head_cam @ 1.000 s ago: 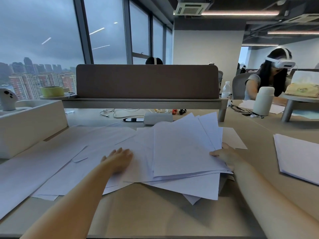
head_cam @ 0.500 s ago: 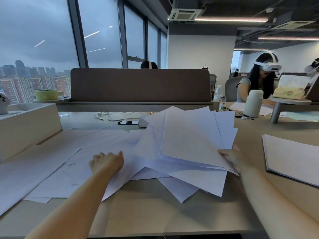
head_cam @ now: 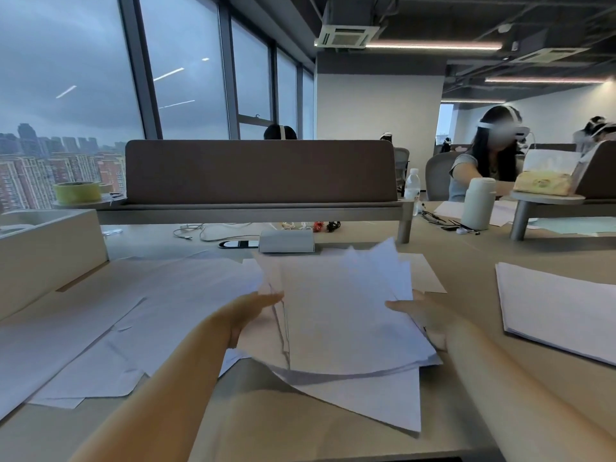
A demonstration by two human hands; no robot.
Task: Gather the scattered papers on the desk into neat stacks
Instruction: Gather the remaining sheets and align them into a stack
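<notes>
A loose bundle of white papers (head_cam: 343,315) is raised off the desk at the centre, its sheets fanned and uneven. My left hand (head_cam: 251,310) grips its left edge and my right hand (head_cam: 421,315) grips its right edge. One sheet (head_cam: 383,400) lies flat under the bundle near the desk's front. More scattered papers (head_cam: 126,321) overlap across the left half of the desk. A neat stack of papers (head_cam: 560,308) rests at the right.
A beige box (head_cam: 46,258) stands at the left. Behind the papers lie a small white box (head_cam: 286,241), a phone (head_cam: 238,244) and cables. A brown divider (head_cam: 260,171) closes the back. A white bottle (head_cam: 478,203) and a seated person (head_cam: 483,158) are at the right.
My left hand left the flat sheets on the left and moved right to take the bundle's left edge. The bundle now sits between both hands, squared more toward me.
</notes>
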